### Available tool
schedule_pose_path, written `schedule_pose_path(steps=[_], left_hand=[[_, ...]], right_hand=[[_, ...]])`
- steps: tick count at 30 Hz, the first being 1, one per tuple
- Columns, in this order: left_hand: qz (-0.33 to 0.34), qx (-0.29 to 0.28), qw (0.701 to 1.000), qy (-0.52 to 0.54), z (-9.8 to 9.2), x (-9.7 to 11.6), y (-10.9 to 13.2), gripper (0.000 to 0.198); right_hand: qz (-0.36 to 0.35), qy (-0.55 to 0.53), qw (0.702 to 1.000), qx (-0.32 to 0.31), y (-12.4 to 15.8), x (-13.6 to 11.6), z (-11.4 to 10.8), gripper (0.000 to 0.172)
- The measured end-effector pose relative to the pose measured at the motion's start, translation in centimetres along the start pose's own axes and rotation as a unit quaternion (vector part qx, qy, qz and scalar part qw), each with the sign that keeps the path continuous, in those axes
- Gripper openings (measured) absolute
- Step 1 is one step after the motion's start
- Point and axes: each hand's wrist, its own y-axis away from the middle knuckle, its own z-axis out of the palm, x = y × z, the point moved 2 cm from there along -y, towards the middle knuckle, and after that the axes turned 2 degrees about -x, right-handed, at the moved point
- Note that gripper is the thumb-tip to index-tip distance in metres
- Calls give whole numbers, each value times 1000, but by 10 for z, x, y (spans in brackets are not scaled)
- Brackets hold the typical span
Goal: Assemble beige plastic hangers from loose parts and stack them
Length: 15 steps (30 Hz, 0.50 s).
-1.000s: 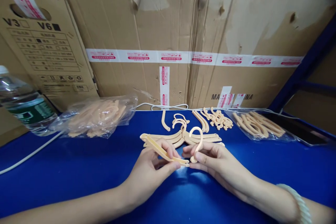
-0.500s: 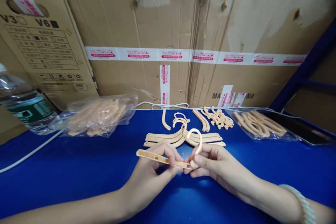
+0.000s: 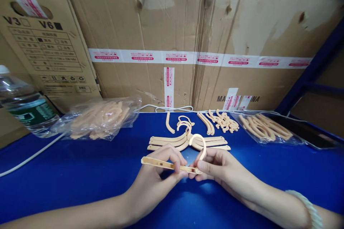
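Observation:
In the head view my left hand (image 3: 163, 173) is closed round a beige plastic hanger arm (image 3: 156, 162), its hollow side facing me. My right hand (image 3: 219, 166) pinches a beige hanger hook (image 3: 204, 146) by its lower end, the curve standing up. The hook's base meets the right end of the arm between my fingertips; whether the two are locked together I cannot tell. Just behind my hands lie several put-together hangers (image 3: 168, 139), stacked with their hooks pointing away from me.
Behind the stack lie loose hanger arms (image 3: 206, 123), one single arm (image 3: 169, 123) and a pile of hooks (image 3: 224, 121). Bagged parts (image 3: 99, 120) and a water bottle (image 3: 29, 109) stand left; another bag (image 3: 264, 127) and a dark flat device (image 3: 309, 134) sit right. Cardboard boxes (image 3: 150, 25) wall the back.
The hook's base has come onto the end of the arm, where a small gap showed before. The hook has dipped slightly, and the arm has shifted a little to the right.

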Motion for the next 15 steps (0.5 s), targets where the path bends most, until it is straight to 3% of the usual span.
schedule_pose_path(steps=[15], left_hand=[[-61, -25, 996, 59, 3, -3, 1, 21]], right_hand=[[-42, 61, 996, 45, 1, -1, 6, 42]])
